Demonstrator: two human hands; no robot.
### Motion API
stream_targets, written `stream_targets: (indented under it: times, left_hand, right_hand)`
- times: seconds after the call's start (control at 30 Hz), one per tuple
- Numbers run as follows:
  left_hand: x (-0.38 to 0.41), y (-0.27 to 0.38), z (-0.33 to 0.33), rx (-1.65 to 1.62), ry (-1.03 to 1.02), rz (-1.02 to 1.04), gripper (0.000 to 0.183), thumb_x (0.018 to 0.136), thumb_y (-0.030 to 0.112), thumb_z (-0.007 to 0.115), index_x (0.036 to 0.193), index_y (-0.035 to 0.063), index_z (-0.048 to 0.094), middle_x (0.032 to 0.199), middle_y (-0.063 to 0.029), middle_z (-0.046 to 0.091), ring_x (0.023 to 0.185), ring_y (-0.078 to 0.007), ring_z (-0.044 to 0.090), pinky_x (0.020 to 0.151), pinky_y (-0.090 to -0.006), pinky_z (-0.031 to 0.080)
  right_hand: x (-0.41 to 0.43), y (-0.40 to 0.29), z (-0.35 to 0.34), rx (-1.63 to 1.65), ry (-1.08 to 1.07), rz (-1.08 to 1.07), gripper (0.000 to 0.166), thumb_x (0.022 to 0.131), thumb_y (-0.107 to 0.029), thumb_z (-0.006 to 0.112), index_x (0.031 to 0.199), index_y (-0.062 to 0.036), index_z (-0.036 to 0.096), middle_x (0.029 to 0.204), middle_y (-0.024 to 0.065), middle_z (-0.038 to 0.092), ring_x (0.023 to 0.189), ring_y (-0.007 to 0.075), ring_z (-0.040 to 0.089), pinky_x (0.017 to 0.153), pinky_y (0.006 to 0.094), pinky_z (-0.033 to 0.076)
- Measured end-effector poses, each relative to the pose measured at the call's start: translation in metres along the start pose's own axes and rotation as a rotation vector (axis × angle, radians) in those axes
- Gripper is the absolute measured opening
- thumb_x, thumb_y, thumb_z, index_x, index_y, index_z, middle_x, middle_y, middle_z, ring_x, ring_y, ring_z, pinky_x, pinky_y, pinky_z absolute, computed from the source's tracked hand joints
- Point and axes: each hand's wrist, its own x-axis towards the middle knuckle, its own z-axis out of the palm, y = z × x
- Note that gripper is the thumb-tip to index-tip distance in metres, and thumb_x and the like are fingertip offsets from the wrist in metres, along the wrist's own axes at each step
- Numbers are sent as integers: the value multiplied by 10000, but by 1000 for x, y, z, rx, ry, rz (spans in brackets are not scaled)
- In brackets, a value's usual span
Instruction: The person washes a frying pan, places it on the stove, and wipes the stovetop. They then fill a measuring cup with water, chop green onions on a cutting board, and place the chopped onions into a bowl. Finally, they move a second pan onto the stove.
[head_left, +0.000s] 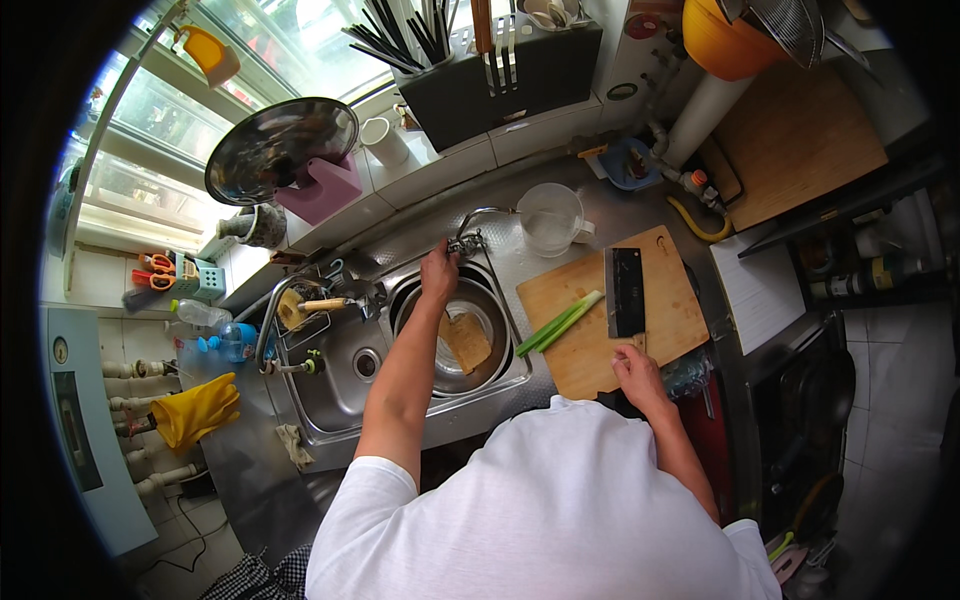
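Note:
My left hand (440, 271) is at the small faucet (469, 241) behind the right sink basin; its fingers touch the tap's base. Below my forearm, a steel bowl (496, 341) sits in that basin with a brown slab-like piece (466, 343) in it. My right hand (637, 369) is at the near edge of the wooden cutting board (585, 379), its fingers curled beside the handle of a cleaver (624, 292); whether they touch it I cannot tell. The cleaver lies flat on the board, and green onion stalks (559, 324) lie to its left.
A clear plastic pitcher (551, 219) stands behind the board. The left basin (337, 382) has a curved faucet (264, 330) beside it. Yellow rubber gloves (196, 409) hang at the left. A pot lid (281, 150) leans in a pink holder on the sill. A blue basket (631, 166) sits at the back.

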Motion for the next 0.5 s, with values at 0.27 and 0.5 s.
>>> stream_targets:
  times: [0.27, 0.5]
  left_hand:
    - [0, -3, -1, 0, 10, 22, 373, 875, 125, 674, 1217, -14, 624, 989, -287, 676, 975, -484, 629, 824, -517, 487]
    - [1, 0, -2, -10, -16, 1, 385, 878, 127, 673, 1232, -15, 627, 1019, -289, 676, 997, -480, 629, 840, -512, 493]
  right_hand:
    - [2, -2, -1, 3, -12, -5, 274, 914, -148, 644, 1132, 19, 631, 1023, 196, 691, 956, 352, 675, 841, 426, 534]
    - [2, 2, 2, 9, -10, -2, 280, 913, -149, 641, 1136, 18, 630, 1029, 199, 692, 957, 356, 675, 841, 431, 532]
